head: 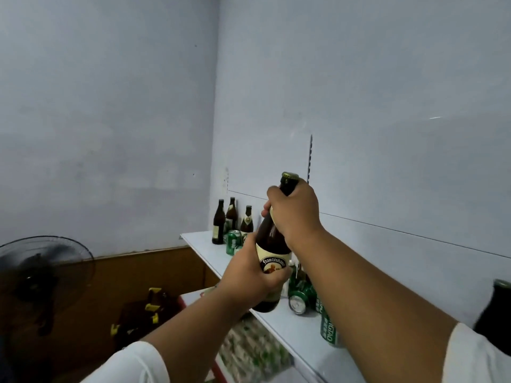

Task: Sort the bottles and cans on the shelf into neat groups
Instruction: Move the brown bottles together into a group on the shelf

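I hold a brown beer bottle with a cream label above the white shelf. My left hand grips its lower body around the label. My right hand grips its neck just below the green-gold cap. Three brown bottles stand at the shelf's far left end, with green cans beside them. More green cans lie and stand behind the held bottle, partly hidden by my right arm. Another dark bottle stands at the right edge of view.
The shelf runs along a pale wall into a corner. Below to the left stand a black fan and a dark crate with yellow parts. A red-edged surface lies under the shelf.
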A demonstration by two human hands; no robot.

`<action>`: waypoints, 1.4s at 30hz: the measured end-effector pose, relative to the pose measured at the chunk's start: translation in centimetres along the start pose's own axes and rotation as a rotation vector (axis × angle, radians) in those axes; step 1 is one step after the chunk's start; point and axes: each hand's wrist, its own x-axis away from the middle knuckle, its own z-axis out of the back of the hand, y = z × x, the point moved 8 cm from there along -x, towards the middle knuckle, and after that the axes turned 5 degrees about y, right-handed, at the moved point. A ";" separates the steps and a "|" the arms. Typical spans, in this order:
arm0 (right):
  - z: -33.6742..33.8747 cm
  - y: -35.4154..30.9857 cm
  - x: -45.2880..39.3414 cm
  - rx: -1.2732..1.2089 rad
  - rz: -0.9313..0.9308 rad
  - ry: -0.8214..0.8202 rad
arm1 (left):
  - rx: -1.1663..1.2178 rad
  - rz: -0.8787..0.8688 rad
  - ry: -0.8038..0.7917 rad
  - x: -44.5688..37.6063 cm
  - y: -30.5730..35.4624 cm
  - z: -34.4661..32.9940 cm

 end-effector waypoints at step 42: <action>-50.4 36.0 -34.6 0.509 -0.081 -0.268 | -0.193 0.198 -0.146 -45.0 -52.7 15.6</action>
